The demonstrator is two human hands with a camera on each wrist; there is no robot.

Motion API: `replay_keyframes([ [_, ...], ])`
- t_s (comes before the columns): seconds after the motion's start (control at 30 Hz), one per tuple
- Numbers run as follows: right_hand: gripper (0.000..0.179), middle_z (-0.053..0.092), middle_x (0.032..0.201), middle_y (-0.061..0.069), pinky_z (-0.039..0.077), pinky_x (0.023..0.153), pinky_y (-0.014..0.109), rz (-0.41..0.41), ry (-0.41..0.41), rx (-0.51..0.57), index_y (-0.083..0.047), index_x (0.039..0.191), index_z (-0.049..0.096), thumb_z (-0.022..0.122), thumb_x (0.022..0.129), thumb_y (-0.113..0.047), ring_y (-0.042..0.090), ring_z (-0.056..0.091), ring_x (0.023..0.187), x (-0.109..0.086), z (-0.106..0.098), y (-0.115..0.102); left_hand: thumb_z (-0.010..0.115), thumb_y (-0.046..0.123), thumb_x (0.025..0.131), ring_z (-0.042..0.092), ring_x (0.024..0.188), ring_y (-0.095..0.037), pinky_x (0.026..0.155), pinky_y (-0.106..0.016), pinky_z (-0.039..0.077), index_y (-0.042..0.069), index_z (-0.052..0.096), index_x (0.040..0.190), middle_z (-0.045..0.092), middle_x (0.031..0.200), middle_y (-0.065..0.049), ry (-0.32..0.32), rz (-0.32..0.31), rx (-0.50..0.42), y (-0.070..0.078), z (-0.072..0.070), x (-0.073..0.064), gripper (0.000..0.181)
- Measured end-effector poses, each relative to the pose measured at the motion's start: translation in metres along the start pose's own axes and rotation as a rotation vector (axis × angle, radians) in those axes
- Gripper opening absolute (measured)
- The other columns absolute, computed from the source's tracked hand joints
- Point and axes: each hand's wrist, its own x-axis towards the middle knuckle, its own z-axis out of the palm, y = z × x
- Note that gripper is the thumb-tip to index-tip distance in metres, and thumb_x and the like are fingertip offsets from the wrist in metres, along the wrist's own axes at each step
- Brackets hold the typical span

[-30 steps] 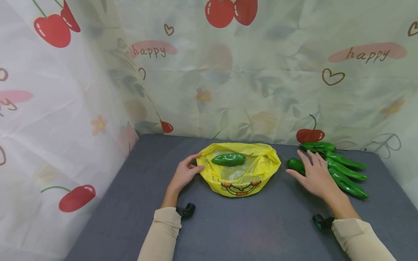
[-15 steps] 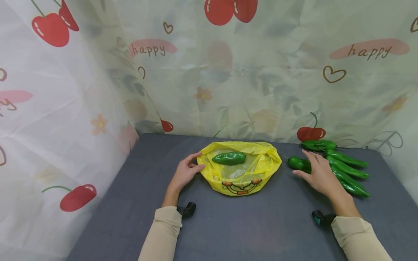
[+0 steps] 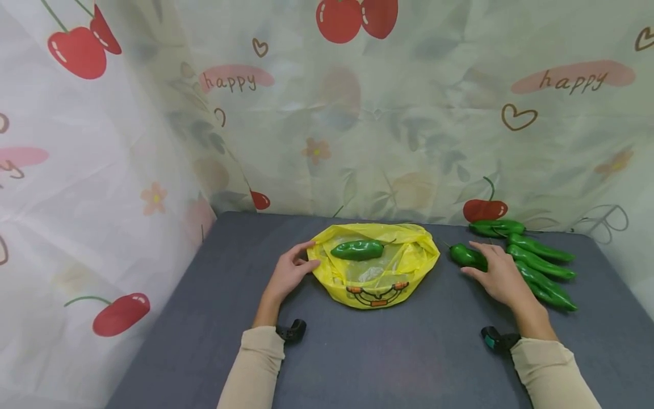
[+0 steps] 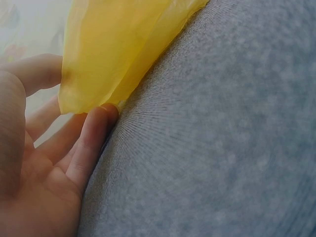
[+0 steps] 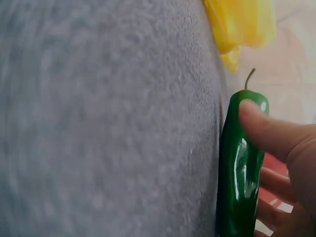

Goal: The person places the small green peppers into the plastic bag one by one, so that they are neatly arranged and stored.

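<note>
A yellow plastic bag [image 3: 341,288] lies with its mouth facing up, a green pepper [image 3: 357,250] resting on its opening. My left hand [image 3: 288,276] holds the bag's left edge; in the left wrist view its fingertips [image 4: 94,129] lie against the plastic, one of them right at the table. Over at the right, my right hand [image 3: 499,277] grips another green pepper [image 5: 240,165]. Its thumb presses near the stem end and the other fingers show on the far side. This pepper's stem points toward the bag, and its lower end leaves the right wrist view.
Several more green peppers [image 3: 541,262] lie in a group beyond and right of my right hand. The table has a dark grey cloth [image 3: 388,358]. Hanging fabric [image 3: 378,142] with cherries and "happy" prints stands behind and to the left.
My right hand's spread fingers have come together around the pepper's stem end, the hand shifting slightly. My left hand, the bag and the pepper on it look the same.
</note>
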Motion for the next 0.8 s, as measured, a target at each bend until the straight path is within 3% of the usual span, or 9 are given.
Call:
replay_keyframes([
  [0.33,0.052,0.048,0.141,0.038,0.033,0.102,0.072,-0.01,0.014,-0.031,0.004,0.146,0.049,0.065,0.099,-0.01,0.058,0.042,0.129,0.0006,0.0016,0.0001,0.076,0.034,0.092,0.065,0.09,-0.017,0.078,-0.03,0.05,0.031,0.06,0.141,0.06,0.144,0.0,0.0,-0.001,-0.002,0.0015,-0.0009,-0.0003,0.051],
  [0.5,0.05,0.052,0.139,0.037,0.04,0.098,0.068,-0.008,0.011,-0.033,0.006,0.144,0.05,0.065,0.098,-0.009,0.056,0.049,0.124,0.0016,-0.0004,-0.0022,0.075,0.033,0.093,0.065,0.088,-0.016,0.076,-0.03,0.049,0.03,0.06,0.142,0.058,0.146,-0.003,-0.008,0.005,-0.01,-0.0007,-0.001,-0.0009,0.052],
  [0.8,0.049,0.052,0.138,0.036,0.04,0.099,0.068,0.009,0.015,-0.033,0.006,0.143,0.051,0.064,0.098,-0.009,0.055,0.048,0.125,-0.0004,-0.0036,-0.0066,0.075,0.032,0.093,0.064,0.087,-0.016,0.075,-0.031,0.049,0.029,0.06,0.142,0.058,0.146,-0.001,-0.006,0.01,-0.016,-0.0011,-0.0007,-0.0016,0.051],
])
